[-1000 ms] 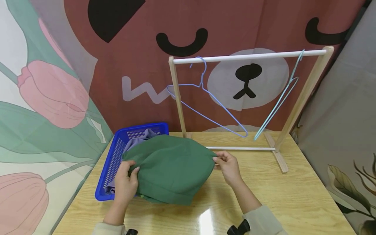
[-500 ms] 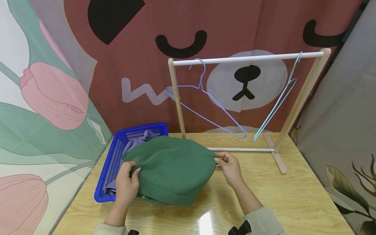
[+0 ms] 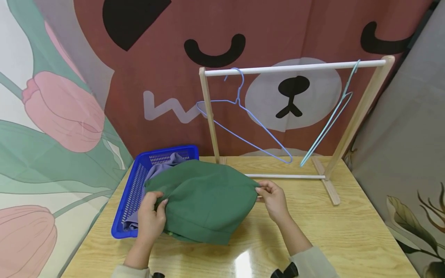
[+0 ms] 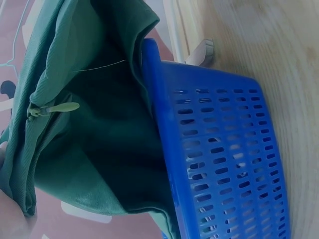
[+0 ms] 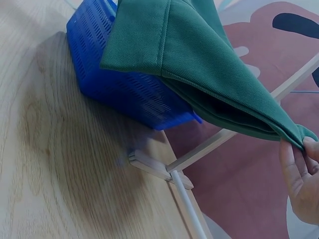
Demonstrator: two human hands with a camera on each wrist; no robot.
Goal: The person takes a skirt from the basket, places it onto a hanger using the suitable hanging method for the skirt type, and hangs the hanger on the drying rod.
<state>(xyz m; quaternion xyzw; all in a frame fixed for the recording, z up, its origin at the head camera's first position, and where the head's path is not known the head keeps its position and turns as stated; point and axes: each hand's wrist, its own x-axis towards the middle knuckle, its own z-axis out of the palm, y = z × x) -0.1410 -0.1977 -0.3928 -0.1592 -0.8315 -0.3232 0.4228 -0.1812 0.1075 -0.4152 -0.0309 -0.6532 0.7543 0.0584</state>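
Observation:
A green garment [image 3: 208,200] of plain twill-like cloth is stretched between both hands, partly over the basket. My left hand [image 3: 151,218] pinches its left edge between thumb and fingers. At the opposite corner, my right hand [image 3: 274,199] pinches the edge with thumb and fingertips; the right wrist view shows the cloth [image 5: 199,69] tapering to that grip. A small yellow-green zipper pull [image 4: 65,107] hangs at the edge near the left hand in the left wrist view, where the garment's dark inside shows. What kind of garment it is cannot be told.
The blue slotted basket [image 3: 128,200], with purple cloth [image 3: 167,166] inside, stands at the table's left. Behind, a wood-and-white rack [image 3: 295,68] carries a blue hanger [image 3: 265,129] and a mint hanger [image 3: 328,125]. The wooden table [image 3: 347,239] extends right.
Both hands have shifted very slightly to the right with the garment, still gripping the same edges. The basket, rack and hangers stay in place.

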